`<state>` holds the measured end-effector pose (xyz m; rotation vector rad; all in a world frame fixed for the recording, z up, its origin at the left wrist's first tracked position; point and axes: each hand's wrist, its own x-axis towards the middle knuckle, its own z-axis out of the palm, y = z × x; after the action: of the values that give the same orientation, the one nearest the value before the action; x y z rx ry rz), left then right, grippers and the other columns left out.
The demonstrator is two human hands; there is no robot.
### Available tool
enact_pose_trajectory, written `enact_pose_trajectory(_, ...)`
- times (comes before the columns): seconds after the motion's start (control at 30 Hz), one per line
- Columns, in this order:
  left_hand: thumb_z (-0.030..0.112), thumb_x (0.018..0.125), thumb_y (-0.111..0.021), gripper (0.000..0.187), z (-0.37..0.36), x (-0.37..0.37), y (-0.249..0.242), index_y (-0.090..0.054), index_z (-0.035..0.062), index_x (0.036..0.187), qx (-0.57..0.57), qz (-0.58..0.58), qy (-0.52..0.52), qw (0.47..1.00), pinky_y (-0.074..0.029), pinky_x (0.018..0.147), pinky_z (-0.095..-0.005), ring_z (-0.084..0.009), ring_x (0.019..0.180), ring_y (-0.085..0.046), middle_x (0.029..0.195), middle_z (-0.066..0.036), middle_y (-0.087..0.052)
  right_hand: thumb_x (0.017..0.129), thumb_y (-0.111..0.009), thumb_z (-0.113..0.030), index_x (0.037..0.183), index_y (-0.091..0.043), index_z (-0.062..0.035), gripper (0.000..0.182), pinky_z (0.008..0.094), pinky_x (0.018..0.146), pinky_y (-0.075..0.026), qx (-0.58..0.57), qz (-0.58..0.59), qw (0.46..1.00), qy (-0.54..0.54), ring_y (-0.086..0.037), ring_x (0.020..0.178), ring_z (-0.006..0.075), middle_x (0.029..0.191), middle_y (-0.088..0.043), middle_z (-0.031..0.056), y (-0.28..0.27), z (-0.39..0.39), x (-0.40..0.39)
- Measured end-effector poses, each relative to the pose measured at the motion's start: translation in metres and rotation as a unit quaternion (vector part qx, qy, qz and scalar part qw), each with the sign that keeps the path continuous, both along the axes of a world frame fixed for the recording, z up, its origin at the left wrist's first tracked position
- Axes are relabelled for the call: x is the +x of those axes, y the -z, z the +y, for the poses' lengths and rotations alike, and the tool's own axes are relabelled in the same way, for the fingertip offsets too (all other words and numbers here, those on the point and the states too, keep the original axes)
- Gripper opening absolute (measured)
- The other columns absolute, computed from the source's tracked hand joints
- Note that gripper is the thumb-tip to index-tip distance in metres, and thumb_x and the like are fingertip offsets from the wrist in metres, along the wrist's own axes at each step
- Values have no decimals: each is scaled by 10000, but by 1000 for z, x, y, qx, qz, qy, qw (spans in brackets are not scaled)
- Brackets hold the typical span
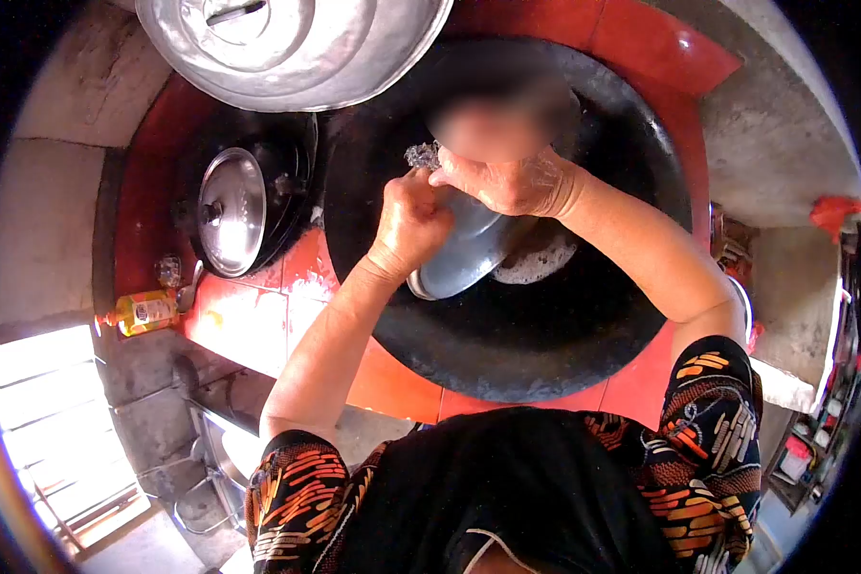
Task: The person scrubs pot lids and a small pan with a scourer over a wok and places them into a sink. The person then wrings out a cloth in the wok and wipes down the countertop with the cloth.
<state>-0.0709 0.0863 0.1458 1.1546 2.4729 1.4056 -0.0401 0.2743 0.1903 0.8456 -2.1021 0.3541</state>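
Bench point(392, 385): red-orange tiles, bleached white toward its left front corner
Large wok point(536, 359): black
Foam point(536, 266): off-white
Metal dish point(469, 253): pale blue-grey
Scourer point(421, 156): silver-grey
Lid near bench's left edge point(239, 215): silver, dark knob
Bottle at left edge point(148, 313): yellow, orange cap
Sleeves point(301, 497): black, orange-and-grey dashes

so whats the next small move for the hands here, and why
I'd probably draw the wiry pad back over the near part of the grey dish. The pad sits by the fingertips of the left hand and right hand, away from that near part, which nothing covers, and foamy liquid lies beside the dish in the big wok.
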Motion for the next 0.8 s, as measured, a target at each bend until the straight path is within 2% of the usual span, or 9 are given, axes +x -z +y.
enact_pose_trajectory(0.13,-61,601,-535,287,-9,2,-16,-569,-8,881,-35,-63,-18,997,-447,642,-287,-175,694,-537,751,-113,-554,792,-658,-240,788,-558,-72,196,332,613,-529,0,38,998,52,-592,791,230,891,-540,63,-9,12,4)
enact_pose_trajectory(0.27,-82,616,-530,272,-5,2,-17,-567,-11,876,-79,-6,-28,996,-455,662,-282,-172,717,-550,765,-112,-572,799,-655,-223,875,-552,-94,181,367,599,-513,-64,-88,993,49,-609,731,244,826,-567,48,3,7,6)
enact_pose_trajectory(0.37,-90,629,-525,198,7,5,-10,-511,-14,812,21,7,-11,1000,-455,641,-292,-177,679,-529,723,-116,-532,806,-651,-204,904,-551,-103,173,377,598,-512,-97,-87,990,59,-604,702,253,761,-555,42,2,-7,14)
enact_pose_trajectory(0.43,-94,628,-518,217,6,9,-12,-510,-19,832,-2,-6,-19,1000,-451,650,-294,-186,682,-522,718,-104,-518,849,-639,-190,1013,-563,-111,197,400,608,-522,-162,-145,971,100,-661,752,274,863,-658,73,6,-2,13)
enact_pose_trajectory(0.5,-87,627,-515,248,3,13,-17,-532,-24,867,-46,-23,-34,998,-452,666,-288,-194,697,-530,733,-100,-530,858,-650,-184,1068,-565,-114,238,404,623,-532,-201,-105,964,138,-678,769,284,904,-682,92,13,10,11)
enact_pose_trajectory(0.53,-76,625,-506,283,4,17,-21,-543,-29,902,-55,-17,-37,998,-444,672,-275,-202,718,-530,769,-98,-539,853,-679,-141,1105,-596,-93,270,359,659,-548,-206,-122,957,162,-679,788,304,935,-688,99,17,15,14)
enact_pose_trajectory(0.63,-59,614,-493,291,10,21,-24,-555,-38,898,3,-10,-12,1000,-495,698,-441,-451,799,-588,894,-222,-586,878,-629,-164,1015,-590,-117,150,398,623,-540,-244,-83,933,250,-675,771,306,895,-683,98,36,36,1)
enact_pose_trajectory(0.7,-59,610,-487,337,17,22,-21,-568,-42,936,21,3,-16,1000,-504,732,-425,-444,828,-598,948,-222,-597,867,-614,-123,954,-613,-107,89,426,626,-526,-343,-91,904,236,-663,751,332,869,-672,105,47,27,3)
enact_pose_trajectory(0.8,-56,606,-484,385,14,32,-33,-577,-52,980,19,-15,-20,1000,-510,775,-407,-427,861,-610,1013,-220,-607,834,-627,-91,962,-615,-113,130,424,638,-521,-345,-116,914,179,-658,755,335,876,-666,110,37,-21,31)
